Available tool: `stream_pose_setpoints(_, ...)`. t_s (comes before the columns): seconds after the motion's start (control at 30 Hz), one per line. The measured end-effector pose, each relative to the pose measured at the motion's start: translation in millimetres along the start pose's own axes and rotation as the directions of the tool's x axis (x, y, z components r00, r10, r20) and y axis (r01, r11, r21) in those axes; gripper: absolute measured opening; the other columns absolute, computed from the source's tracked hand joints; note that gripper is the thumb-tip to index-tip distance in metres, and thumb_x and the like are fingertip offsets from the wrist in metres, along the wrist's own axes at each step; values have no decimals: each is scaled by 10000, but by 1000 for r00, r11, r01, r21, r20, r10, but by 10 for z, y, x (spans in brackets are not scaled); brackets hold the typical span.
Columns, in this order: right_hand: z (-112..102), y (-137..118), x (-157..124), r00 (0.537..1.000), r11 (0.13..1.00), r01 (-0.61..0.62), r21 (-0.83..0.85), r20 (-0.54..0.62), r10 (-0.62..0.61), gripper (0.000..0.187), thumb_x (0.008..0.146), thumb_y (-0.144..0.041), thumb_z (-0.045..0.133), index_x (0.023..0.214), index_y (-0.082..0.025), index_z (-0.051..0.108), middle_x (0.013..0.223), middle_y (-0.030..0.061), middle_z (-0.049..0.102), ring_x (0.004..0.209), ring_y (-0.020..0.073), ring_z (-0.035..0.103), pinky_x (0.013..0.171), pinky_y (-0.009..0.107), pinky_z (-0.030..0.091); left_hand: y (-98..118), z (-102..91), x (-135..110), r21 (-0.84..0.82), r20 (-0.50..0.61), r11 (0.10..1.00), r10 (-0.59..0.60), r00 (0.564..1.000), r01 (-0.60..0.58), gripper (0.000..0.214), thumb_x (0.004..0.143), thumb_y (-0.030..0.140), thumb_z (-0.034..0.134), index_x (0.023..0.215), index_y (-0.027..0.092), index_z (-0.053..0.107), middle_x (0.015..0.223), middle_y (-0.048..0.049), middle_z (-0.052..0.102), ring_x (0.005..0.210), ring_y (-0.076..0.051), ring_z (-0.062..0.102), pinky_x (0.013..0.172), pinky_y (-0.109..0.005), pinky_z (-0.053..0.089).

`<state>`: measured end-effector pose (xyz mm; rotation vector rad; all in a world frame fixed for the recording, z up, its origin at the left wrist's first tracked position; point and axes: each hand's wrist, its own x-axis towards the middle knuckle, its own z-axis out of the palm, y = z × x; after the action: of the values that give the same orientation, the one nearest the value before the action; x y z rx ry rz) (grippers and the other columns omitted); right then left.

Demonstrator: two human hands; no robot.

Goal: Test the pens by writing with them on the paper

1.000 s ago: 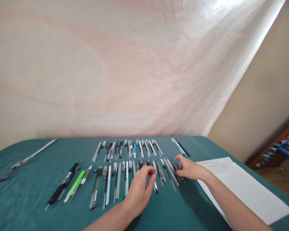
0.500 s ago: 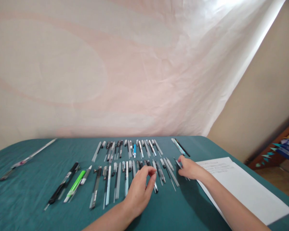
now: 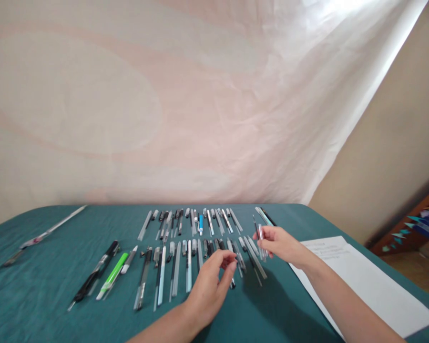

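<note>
My right hand is closed around slim pen pieces, held up above the table. Out of its fingertips stick a dark-tipped pen refill and a clear pen barrel. My left hand hovers over the front row of pens, its thumb and forefinger curled together; whatever lies between them is too small to make out. Below and beside it are disassembled pens: a pale blue barrel, a frosted barrel, and several caps and refills. The left hand hides part of this row.
A second row of pen parts, with a blue pen, runs behind. To the left lie a green pen, a large black pen and a long thin wrapped item. White paper sheets cover the right side of the green tablecloth.
My right hand has lifted the pen pieces off the cloth and moved slightly left, toward the left hand. The left hand has barely shifted.
</note>
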<state>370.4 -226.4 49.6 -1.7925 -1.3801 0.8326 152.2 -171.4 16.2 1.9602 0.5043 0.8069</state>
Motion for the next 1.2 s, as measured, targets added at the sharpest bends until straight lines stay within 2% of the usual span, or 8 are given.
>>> stream_pose_setpoints(0.07,122,-116,-38,999,977,41,210,24,-47,123,724,-248,530,805,-157,512,615,-46,471,474,69,428,450,194,382,15,24,-7,-53,0,998,-29,1000,29,198,848,271,439,1013,201,521,950,-41,600,871,-153,559,786,-261,433)
stream_pose_setpoints(0.17,333,-228,-92,996,930,62,362,37,-81,146,727,-269,569,802,-157,513,625,-44,488,481,64,435,469,197,395,36,61,-10,-132,0,988,-82,997,81,236,816,274,497,1033,185,517,965,-55,617,883,-162,573,780,-263,450)
stream_pose_setpoints(0.3,560,-301,-162,994,895,75,439,40,-103,142,731,-272,590,787,-156,529,649,-36,511,540,71,461,529,201,400,33,104,5,-229,9,967,-111,994,110,290,768,258,566,1038,178,496,955,-58,627,851,-165,590,761,-273,461)
stream_pose_setpoints(0.47,670,-307,-194,995,881,66,469,41,-96,168,735,-309,596,786,-166,524,641,-40,507,562,80,466,552,207,395,-20,141,40,-338,-23,928,-172,985,154,249,761,209,556,984,166,452,849,-46,634,758,-159,608,675,-274,471)
stream_pose_setpoints(0.67,610,-300,-216,993,900,112,421,-21,-114,230,754,-384,571,766,-156,544,620,-29,495,544,84,450,528,212,379,-41,133,51,-291,-39,937,-212,977,191,263,694,169,603,934,156,496,728,-15,613,677,-145,582,638,-259,460)
stream_pose_setpoints(0.83,366,-351,-226,949,883,236,406,-294,-118,252,778,-406,548,819,-157,549,571,-33,483,499,79,425,494,212,351,-38,94,35,-191,-18,967,-174,985,168,148,713,166,569,858,164,599,801,-26,629,732,-147,576,691,-249,453)
stream_pose_setpoints(0.93,224,-351,-208,919,876,274,396,-377,-117,271,781,-423,540,826,-155,554,618,-10,514,513,84,436,489,217,360,-41,80,33,-176,-15,975,-141,990,136,131,731,182,555,844,173,621,821,-23,633,749,-146,579,703,-242,453)
stream_pose_setpoints(1.2,176,-357,-213,934,928,259,269,-313,-170,297,793,-447,511,814,-153,543,648,3,526,531,90,462,497,216,395,-40,71,36,-153,-23,980,-132,991,127,128,739,190,550,843,178,623,820,-24,629,752,-151,579,705,-245,455)
